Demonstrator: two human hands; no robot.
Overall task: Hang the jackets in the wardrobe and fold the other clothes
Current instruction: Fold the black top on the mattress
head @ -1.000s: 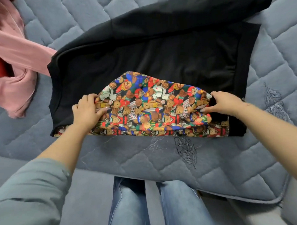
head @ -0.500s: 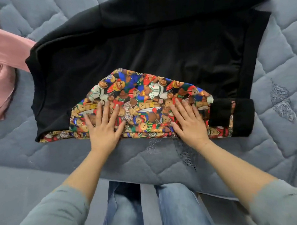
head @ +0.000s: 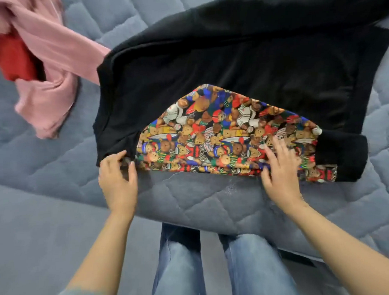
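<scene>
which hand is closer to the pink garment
Left. The left hand pinches the black hoodie's near left corner, below and right of the pink garment. The right hand lies flat on the bear-print hood, much farther right.

The black garment (head: pixel 241 62) is a thick, matt cloth with a soft, slightly fleecy nap that takes almost no light; its turned cuff (head: pixel 343 156) looks denser and fuzzier. The hood lining (head: pixel 210 133) is a thinner, smoother woven cloth, printed all over with teddy bears in red, blue, green and brown, flatter in finish than the black fabric around it. The bed cover (head: pixel 202 202) is grey-blue quilted cloth, plush and velvety, stitched into padded diamonds. The pink garment (head: pixel 51 64) is a soft matt knit that creases loosely, and the red cloth (head: pixel 11 59) beside it is matt too. The jeans (head: pixel 178 266) are faded blue denim.
</scene>
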